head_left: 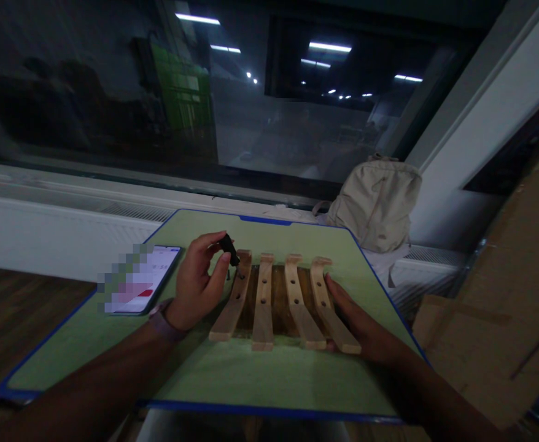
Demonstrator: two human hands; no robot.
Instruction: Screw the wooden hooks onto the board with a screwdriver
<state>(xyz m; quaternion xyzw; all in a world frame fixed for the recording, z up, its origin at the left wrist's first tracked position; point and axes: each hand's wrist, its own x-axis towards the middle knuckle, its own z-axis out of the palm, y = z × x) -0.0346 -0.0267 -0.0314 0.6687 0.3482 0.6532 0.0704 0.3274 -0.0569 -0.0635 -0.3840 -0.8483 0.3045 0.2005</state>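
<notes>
A wooden rack of several pale curved slats [279, 301] over darker crosspieces lies on a green mat with a blue edge [232, 380]. My left hand [198, 279] pinches a small black tool [229, 248], its tip at the top hole of the leftmost slat. My right hand [356, 322] lies flat along the right side of the rack, fingers stretched out against the rightmost slat.
A phone [143, 285] with a lit screen lies on the mat to the left. A beige bag [375, 202] rests on the window sill behind. Cardboard boxes [504, 294] stand to the right. A dark window fills the background.
</notes>
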